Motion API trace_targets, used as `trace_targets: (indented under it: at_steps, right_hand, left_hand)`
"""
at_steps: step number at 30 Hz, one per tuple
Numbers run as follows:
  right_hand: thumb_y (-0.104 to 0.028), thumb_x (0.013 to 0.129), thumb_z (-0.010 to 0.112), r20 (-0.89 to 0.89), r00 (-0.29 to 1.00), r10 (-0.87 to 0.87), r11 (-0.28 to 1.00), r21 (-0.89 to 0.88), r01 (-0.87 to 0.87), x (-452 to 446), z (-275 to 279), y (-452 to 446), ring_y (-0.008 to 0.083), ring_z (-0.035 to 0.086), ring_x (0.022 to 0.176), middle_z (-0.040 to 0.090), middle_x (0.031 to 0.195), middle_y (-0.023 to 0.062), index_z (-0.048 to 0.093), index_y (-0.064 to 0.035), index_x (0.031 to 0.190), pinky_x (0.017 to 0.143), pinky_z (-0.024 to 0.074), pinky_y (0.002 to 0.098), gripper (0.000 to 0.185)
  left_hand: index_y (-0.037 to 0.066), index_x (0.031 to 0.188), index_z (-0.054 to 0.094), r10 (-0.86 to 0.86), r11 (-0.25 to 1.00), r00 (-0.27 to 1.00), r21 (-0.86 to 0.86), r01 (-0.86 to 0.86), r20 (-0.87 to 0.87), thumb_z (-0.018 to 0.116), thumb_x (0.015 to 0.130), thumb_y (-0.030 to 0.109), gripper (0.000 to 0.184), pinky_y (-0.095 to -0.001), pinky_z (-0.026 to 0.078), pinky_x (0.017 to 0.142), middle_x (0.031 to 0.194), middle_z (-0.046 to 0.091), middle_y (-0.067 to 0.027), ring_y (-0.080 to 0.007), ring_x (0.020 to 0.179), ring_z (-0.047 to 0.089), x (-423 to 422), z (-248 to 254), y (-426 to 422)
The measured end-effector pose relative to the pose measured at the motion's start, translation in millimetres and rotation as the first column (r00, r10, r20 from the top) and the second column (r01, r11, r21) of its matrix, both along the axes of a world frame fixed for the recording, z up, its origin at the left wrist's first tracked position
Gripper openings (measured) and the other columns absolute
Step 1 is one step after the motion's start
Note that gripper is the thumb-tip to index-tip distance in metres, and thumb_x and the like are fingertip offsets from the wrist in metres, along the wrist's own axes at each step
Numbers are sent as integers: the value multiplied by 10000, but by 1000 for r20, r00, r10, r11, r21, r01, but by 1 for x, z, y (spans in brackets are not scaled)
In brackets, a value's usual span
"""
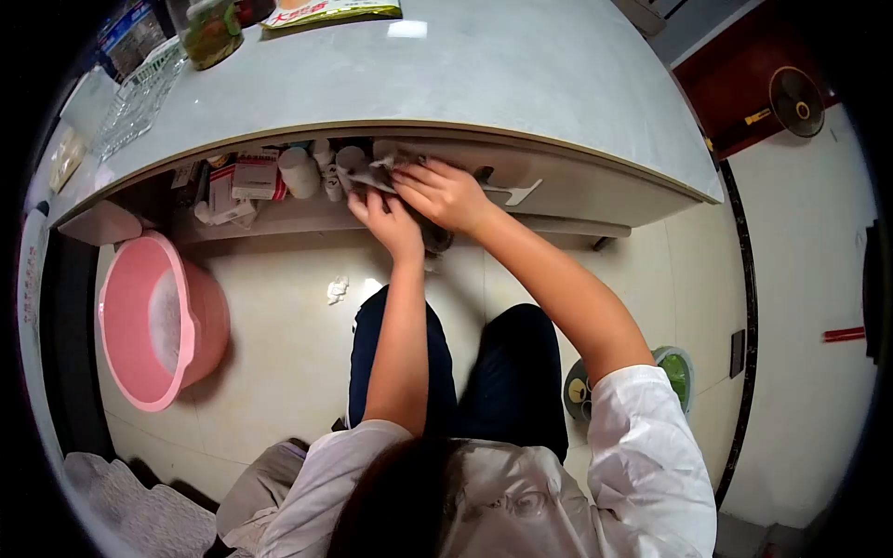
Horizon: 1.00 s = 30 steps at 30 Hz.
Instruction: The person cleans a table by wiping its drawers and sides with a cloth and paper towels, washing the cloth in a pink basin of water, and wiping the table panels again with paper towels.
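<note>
Both hands reach into an open compartment (307, 221) under the table top. My left hand (391, 223) has its fingers bent up against a crumpled grey-white thing (374, 177), perhaps cloth or thin plastic. From the right, my right hand (445, 197) closes over the same thing, and its fingertips partly hide it. Just left of the hands stand a white bottle (299, 173) and several smaller white containers (332, 182). Farther left are a red-and-white box (259, 177) and a white box (223, 201). A white flat piece (517, 193) juts out right of my right hand.
Above the compartment is the grey-white table top (521, 74), with a jar (210, 35), a packet (330, 11) and a clear plastic basket (139, 102). A pink basin (212, 307) stands on the floor at left. Crumpled white tissue (338, 289) lies near my knees.
</note>
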State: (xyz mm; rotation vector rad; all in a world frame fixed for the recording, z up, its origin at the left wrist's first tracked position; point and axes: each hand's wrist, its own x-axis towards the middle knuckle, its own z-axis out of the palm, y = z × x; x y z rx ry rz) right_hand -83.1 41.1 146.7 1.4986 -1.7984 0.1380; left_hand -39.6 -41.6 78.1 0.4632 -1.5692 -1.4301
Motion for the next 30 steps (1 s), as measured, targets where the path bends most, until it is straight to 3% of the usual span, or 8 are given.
trace_targets:
  at_steps: [3, 5, 9, 11, 17, 23, 28, 30]
  right_hand:
    - [-155, 697, 533, 65, 994, -90, 993, 81, 85, 4, -35, 23, 149, 540, 955, 596, 995, 23, 595, -80, 913, 855, 409, 304, 237]
    - [-184, 705, 536, 82, 974, -209, 977, 62, 205, 16, -38, 20, 139, 526, 970, 594, 987, 7, 593, -105, 928, 863, 395, 320, 244]
    - [-235, 719, 531, 60, 924, -378, 917, -111, 382, 21, -26, -10, 130, 501, 988, 587, 974, -11, 590, -133, 946, 870, 369, 346, 256]
    - [-231, 733, 511, 66, 914, -401, 907, -111, 406, 25, -24, -16, 148, 501, 974, 580, 986, -4, 592, -132, 946, 867, 364, 352, 249]
    - [-232, 725, 523, 151, 848, -509, 857, -4, 515, 36, -63, 1, 188, 511, 961, 579, 987, 32, 572, -103, 1039, 879, 364, 378, 343]
    - [-240, 749, 509, 156, 828, -539, 830, -75, 553, 50, -39, -17, 201, 493, 997, 571, 1015, 38, 558, -84, 1046, 910, 328, 396, 339]
    - [-240, 752, 513, 216, 802, -556, 818, -31, 575, 54, -57, -10, 215, 489, 1007, 563, 1043, 61, 549, -62, 1050, 900, 338, 397, 350]
    - [-243, 753, 506, 238, 802, -548, 821, -29, 570, 54, -60, -7, 224, 483, 1019, 561, 1045, 74, 545, -53, 1054, 906, 330, 394, 358]
  left_hand:
    - [-31, 1033, 531, 67, 991, 987, -129, -48, 143, 449, 793, 10, 257, -371, 324, 902, 1207, 323, -211, -327, 1042, 407, 8, -30, 14]
    - [-43, 1018, 530, -14, 1000, 996, 7, 13, 93, 443, 788, 2, 250, -364, 338, 889, 1200, 331, -207, -326, 1026, 419, 15, -14, 20]
    - [-40, 1038, 505, -22, 998, 1000, -63, 22, 3, 446, 795, 23, 258, -374, 320, 899, 1193, 336, -222, -338, 1040, 412, 13, 15, 4]
    - [-29, 1023, 515, -48, 990, 998, -128, 51, 28, 447, 783, 19, 254, -384, 318, 898, 1141, 384, -225, -367, 1024, 409, 13, 32, -9]
    - [-29, 970, 521, -135, 948, 980, -269, 170, 144, 461, 804, 52, 194, -387, 343, 875, 1162, 370, -235, -378, 1021, 417, 27, -10, -3]
    - [-50, 997, 498, -164, 956, 978, -224, 190, 129, 447, 811, 38, 212, -386, 339, 880, 1180, 361, -250, -371, 1029, 427, 29, 19, -10]
    - [-25, 978, 536, -147, 922, 977, -337, 191, 152, 452, 799, 46, 210, -392, 371, 846, 1148, 395, -240, -380, 974, 460, 34, 5, -6]
    - [-39, 997, 524, -205, 932, 968, -272, 239, 147, 474, 793, 43, 226, -380, 343, 881, 1155, 400, -235, -376, 1029, 433, 36, -3, -4]
